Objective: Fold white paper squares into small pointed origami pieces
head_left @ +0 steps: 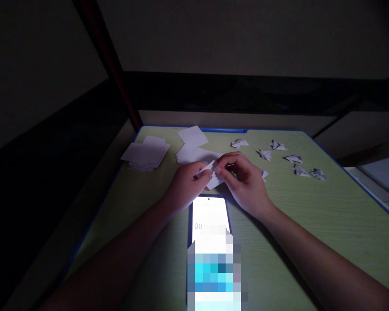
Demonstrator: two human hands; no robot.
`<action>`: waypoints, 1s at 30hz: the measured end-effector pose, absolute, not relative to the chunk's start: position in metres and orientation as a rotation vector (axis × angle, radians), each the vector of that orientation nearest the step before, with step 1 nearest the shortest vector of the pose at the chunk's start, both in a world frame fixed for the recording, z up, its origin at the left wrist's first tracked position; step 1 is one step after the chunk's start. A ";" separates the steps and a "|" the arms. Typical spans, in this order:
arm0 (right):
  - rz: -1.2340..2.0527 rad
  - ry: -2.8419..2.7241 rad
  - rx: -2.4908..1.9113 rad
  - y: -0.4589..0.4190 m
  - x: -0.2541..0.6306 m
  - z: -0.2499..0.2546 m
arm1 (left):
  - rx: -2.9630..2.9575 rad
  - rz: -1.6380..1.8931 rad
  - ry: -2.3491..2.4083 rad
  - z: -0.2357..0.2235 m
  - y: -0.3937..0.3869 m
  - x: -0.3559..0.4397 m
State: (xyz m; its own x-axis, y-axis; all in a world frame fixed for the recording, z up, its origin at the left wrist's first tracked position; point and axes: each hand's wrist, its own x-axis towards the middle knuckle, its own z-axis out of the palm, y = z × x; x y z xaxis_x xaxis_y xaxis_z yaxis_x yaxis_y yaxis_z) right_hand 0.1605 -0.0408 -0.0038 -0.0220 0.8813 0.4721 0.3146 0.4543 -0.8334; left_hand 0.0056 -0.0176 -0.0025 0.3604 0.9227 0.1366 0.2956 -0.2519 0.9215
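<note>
My left hand (186, 183) and my right hand (244, 181) meet over the middle of a pale green table (327, 216). Both pinch a small white piece of paper (213, 173), partly folded, held just above a lit phone (210, 216). The fingers of each hand are closed on the paper's edges. Loose white paper sheets (194, 151) lie just behind the hands.
A stack of white paper squares (145, 154) sits at the table's far left. Several folded paper shapes (294, 162) are scattered at the far right. The phone screen glows in front of me. The room around is dark; a dark bar (113, 73) rises behind the table.
</note>
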 end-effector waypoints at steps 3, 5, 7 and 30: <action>0.774 -1.491 -1.072 -0.039 0.161 -0.006 | 1.732 0.912 1.051 0.002 -0.017 0.006; 0.864 -1.422 -1.061 -0.038 0.162 -0.007 | 1.708 0.938 1.041 0.003 -0.017 0.006; 0.896 -1.394 -1.048 -0.038 0.162 -0.007 | 1.671 0.959 1.028 0.003 -0.016 0.005; 0.780 -1.549 -1.085 -0.043 0.163 -0.006 | 1.702 1.015 1.087 -0.001 -0.009 -0.002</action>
State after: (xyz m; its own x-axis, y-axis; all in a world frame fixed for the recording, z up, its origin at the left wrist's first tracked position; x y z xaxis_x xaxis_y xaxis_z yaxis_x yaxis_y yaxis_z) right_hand 0.1627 -0.0430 -0.0062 -0.0469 0.9243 0.3788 0.2461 0.3783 -0.8924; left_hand -0.0017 -0.0089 -0.0010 0.2917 0.9390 0.1820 0.2458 -0.2575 0.9345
